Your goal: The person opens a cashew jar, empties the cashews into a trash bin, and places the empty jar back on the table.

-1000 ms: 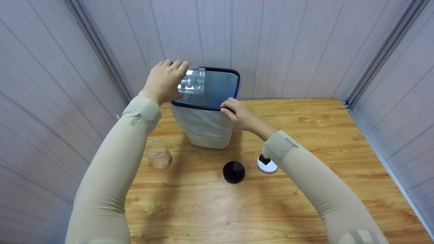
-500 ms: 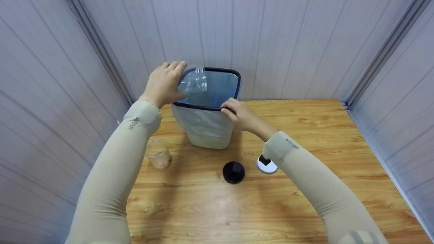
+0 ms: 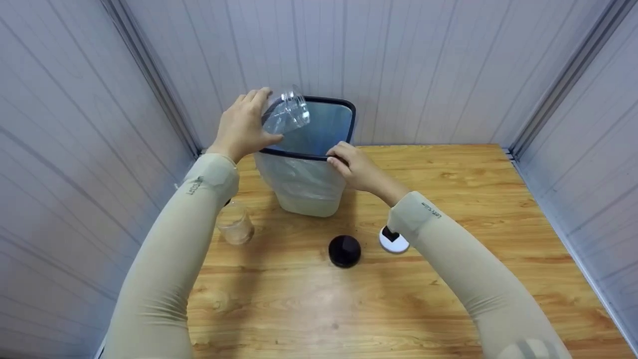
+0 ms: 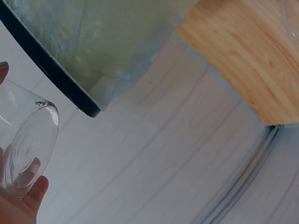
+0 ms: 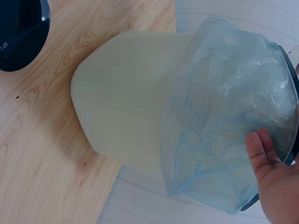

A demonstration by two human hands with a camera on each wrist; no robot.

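Observation:
My left hand (image 3: 241, 122) grips a clear plastic jar (image 3: 294, 112), held on its side over the left part of a trash bin's opening. The jar's mouth end points to the right, and dark specks show near its base (image 4: 39, 140) in the left wrist view. My right hand (image 3: 356, 167) holds the front right of the bin's black rim (image 3: 353, 127), fingers curled at the edge. A thin bluish bag (image 5: 224, 93) lines the bin and hangs over the outside of its pale body (image 5: 126, 93).
A second clear jar (image 3: 237, 228) stands on the wooden table (image 3: 448, 199) beside my left forearm. Front of the bin lie a black lid (image 3: 345, 251) and a white lid (image 3: 397, 246) with a dark patch. Pale panel walls (image 3: 418, 75) enclose the table at the back and sides.
The jar in my left hand has turned so its mouth end sits higher and slightly farther right in the head view. My right hand stays on the rim.

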